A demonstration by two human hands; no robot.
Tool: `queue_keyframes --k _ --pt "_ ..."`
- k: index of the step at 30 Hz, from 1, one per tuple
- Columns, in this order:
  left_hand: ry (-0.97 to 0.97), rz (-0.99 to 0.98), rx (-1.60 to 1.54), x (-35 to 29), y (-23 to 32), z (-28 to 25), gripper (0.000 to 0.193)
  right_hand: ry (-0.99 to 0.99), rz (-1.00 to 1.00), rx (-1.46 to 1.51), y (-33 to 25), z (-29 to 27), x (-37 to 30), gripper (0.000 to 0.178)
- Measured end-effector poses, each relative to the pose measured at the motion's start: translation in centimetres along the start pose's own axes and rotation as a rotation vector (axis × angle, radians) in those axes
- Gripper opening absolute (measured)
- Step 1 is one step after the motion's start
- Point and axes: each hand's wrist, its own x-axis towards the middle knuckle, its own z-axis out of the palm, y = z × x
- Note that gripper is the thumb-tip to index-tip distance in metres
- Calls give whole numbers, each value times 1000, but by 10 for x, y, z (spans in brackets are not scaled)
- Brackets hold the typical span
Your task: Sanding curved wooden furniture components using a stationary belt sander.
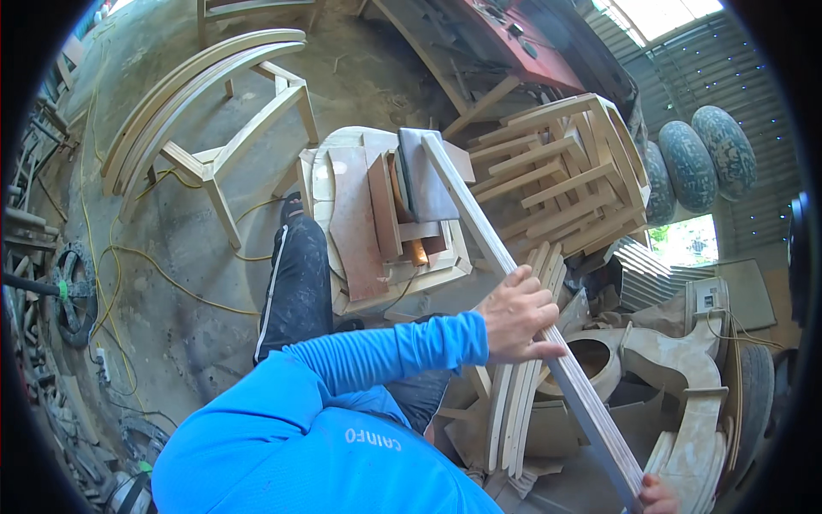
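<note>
left hand (pixel 521 319) and right hand (pixel 658 495) are clasping a long wooden strip (pixel 591 409), probably light and stiff, best held where they are gripping.

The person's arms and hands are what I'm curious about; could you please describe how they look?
The left sleeve is long, plain and bright blue, with many creases toward its cuff. The left hand is bare, with no glove. The right hand shows only in part at the lower edge, also without a glove; its sleeve is out of view.
</note>
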Motion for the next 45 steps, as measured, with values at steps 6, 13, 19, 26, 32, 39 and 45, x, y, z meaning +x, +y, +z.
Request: queue_keyframes --k 6,13,19,26,32,39,45 --pt "101 -13 -56 13 -19 -7 71 -317 -150 -15 -15 9 58 24" --pt "117 -123 -19 26 -120 -28 84 -345 -39 -129 56 61 112 31" --pt "-82 -332 159 30 -259 -77 88 -405 -86 -84 165 190 186 17" --pt "-407 -790 418 49 -403 -144 74 -256 -124 51 315 354 211 20" --pt "-419 -799 565 58 -435 -152 68 -67 -58 161 346 414 209 16" --pt "-447 -535 596 37 -305 -106 91 -112 -4 85 281 290 106 25" --pt "-393 -256 364 7 -148 -46 102 -64 126 116 161 130 36 23"
